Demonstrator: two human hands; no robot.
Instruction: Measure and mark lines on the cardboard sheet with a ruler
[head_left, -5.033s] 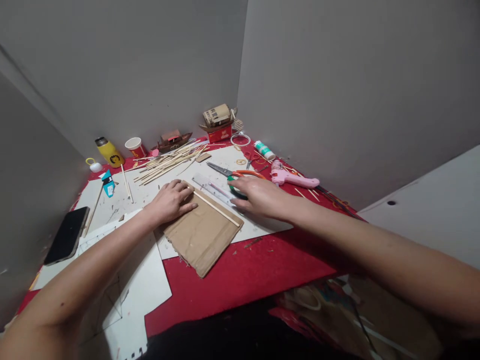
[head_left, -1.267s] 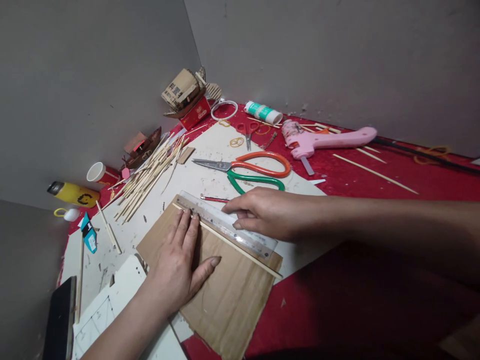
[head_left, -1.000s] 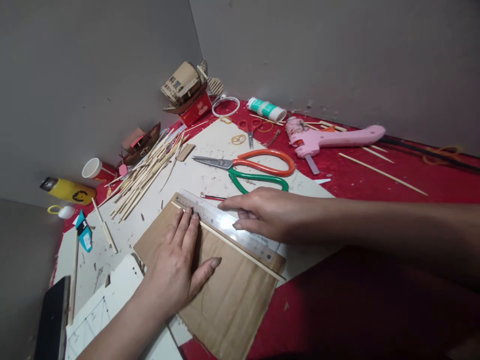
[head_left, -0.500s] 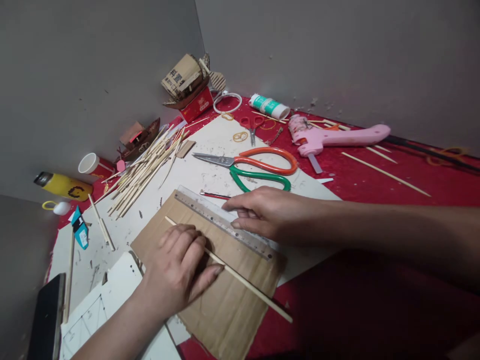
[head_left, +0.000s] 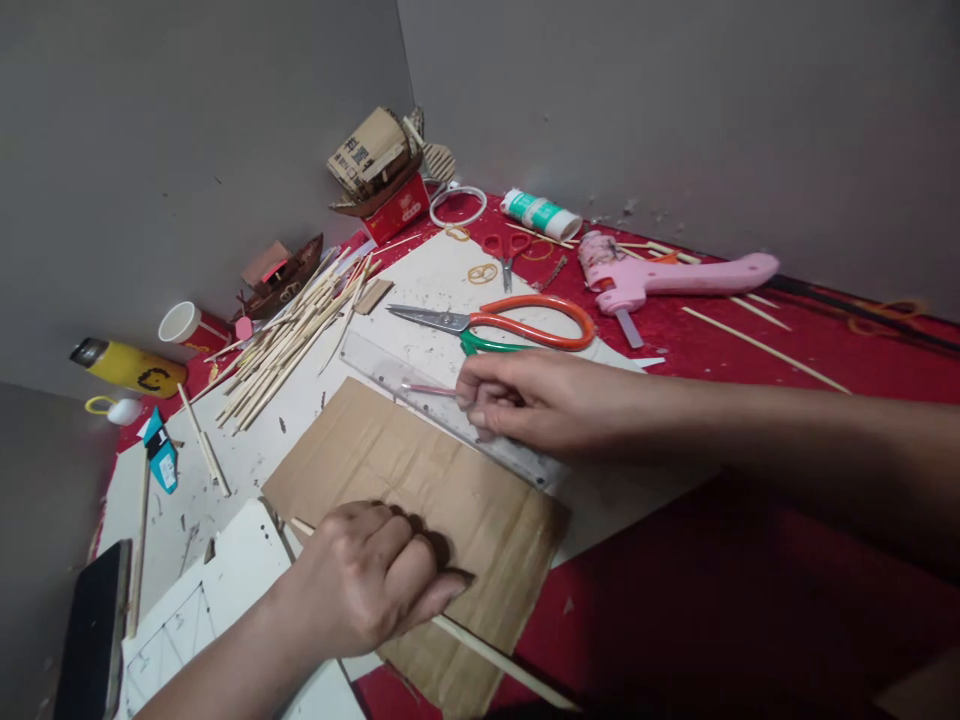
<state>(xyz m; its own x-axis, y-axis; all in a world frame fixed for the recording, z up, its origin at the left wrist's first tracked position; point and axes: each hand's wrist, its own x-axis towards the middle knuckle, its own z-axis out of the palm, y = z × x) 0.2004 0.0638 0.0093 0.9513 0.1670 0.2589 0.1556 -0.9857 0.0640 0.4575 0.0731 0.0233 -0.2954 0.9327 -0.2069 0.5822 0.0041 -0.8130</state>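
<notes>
My left hand (head_left: 375,575) is closed round a thin wooden stick (head_left: 502,655), low over the brown cardboard piece (head_left: 465,500). Both ends of the stick show past the fist. My right hand (head_left: 517,400) pinches the edge of a clear plastic ruler (head_left: 382,375), which lies along the upper edge of the cardboard. A slim red pen-like tool (head_left: 431,389) shows through the ruler, its other end hidden at my right fingers. Just above this hand lie large scissors (head_left: 532,318) with one orange and one green handle, the green one partly covered.
A pile of wooden sticks (head_left: 292,335) lies at the left. Beyond stand cardboard boat models (head_left: 375,165), a paper cup (head_left: 184,325) and a yellow bottle (head_left: 127,366). A pink glue gun (head_left: 675,275) rests at right; a phone (head_left: 94,630) and drawn-on white board (head_left: 232,590) are lower left.
My right hand has slid the ruler up off the cardboard, over the red tool. My left hand has drawn the stick down towards me.
</notes>
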